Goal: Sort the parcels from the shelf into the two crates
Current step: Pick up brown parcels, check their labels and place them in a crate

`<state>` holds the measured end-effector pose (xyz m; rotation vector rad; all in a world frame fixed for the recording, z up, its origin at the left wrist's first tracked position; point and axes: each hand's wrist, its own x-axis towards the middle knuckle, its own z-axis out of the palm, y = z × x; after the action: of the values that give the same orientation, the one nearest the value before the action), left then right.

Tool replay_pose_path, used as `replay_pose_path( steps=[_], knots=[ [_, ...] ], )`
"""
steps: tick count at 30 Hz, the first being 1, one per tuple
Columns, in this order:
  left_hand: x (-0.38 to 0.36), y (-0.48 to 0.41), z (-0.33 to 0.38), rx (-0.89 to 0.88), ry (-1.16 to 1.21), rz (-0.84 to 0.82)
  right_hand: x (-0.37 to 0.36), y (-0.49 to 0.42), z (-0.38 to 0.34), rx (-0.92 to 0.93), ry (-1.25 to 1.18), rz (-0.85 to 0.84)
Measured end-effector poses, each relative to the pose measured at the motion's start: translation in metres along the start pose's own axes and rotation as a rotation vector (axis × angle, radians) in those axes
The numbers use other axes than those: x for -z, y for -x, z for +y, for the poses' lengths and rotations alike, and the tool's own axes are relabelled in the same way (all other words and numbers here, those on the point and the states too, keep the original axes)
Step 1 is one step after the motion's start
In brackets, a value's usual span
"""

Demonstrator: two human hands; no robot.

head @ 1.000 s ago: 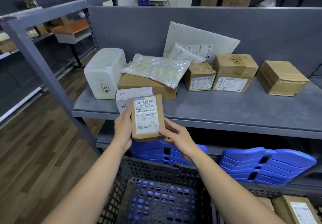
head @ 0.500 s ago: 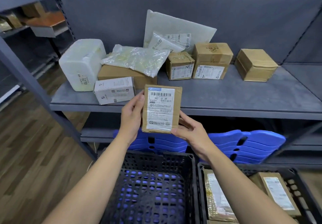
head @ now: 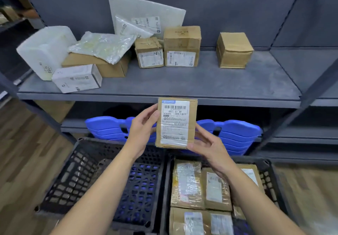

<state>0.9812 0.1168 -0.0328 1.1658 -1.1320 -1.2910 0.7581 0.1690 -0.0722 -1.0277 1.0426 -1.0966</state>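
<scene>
Above the left crate (head: 78,170) at lower left, your left hand (head: 140,130) pinches the parcel (head: 176,123) by its left edge, thumb in front, at frame centre below the shelf (head: 164,86). Your right hand (head: 208,148) pinches only its bottom corner. Loosen early or misread the label (head: 173,134) and it may drop into the right crate (head: 267,176) wrongly.

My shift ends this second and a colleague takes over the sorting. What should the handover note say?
Left hand and right hand both hold the labelled brown parcel, label facing the camera, above the crates.
Done: several sorted parcels lie in the right crate; none show in the left crate.
Left: place the held parcel, then sort the remaining parcels on the shelf.
</scene>
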Motion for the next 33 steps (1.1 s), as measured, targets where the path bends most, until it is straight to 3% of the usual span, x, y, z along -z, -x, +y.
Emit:
replay_pose_path(
  steps=[7, 13, 15, 18, 21, 26, 33],
  knots=[
    [-0.09, 0.033, -0.011, -0.07, -0.002, 0.166, 0.067, 0.02, -0.004, 0.045, 0.03, 0.052],
    [-0.118, 0.037, -0.006, -0.06, -0.041, 0.165, 0.088, 0.035, -0.006, 0.146, -0.028, 0.134],
    [-0.119, 0.033, -0.003, -0.015, 0.048, 0.225, 0.087, 0.035, -0.016, 0.096, -0.22, 0.161],
    [-0.115, 0.028, 0.0, -0.009, 0.106, 0.31, 0.088, 0.032, -0.03, -0.223, -0.83, 0.163],
    [-0.113, 0.026, 0.001, 0.001, 0.093, 0.3, 0.092, 0.031, -0.028, -0.406, -1.172, 0.097],
    [-0.118, 0.019, 0.018, -0.031, -0.057, 0.085, 0.095, 0.034, -0.021, -0.424, -1.264, 0.006],
    [-0.157, -0.025, 0.104, 0.007, -0.508, -0.665, 0.09, 0.046, -0.007, -0.523, -1.264, -0.27]
  ],
)
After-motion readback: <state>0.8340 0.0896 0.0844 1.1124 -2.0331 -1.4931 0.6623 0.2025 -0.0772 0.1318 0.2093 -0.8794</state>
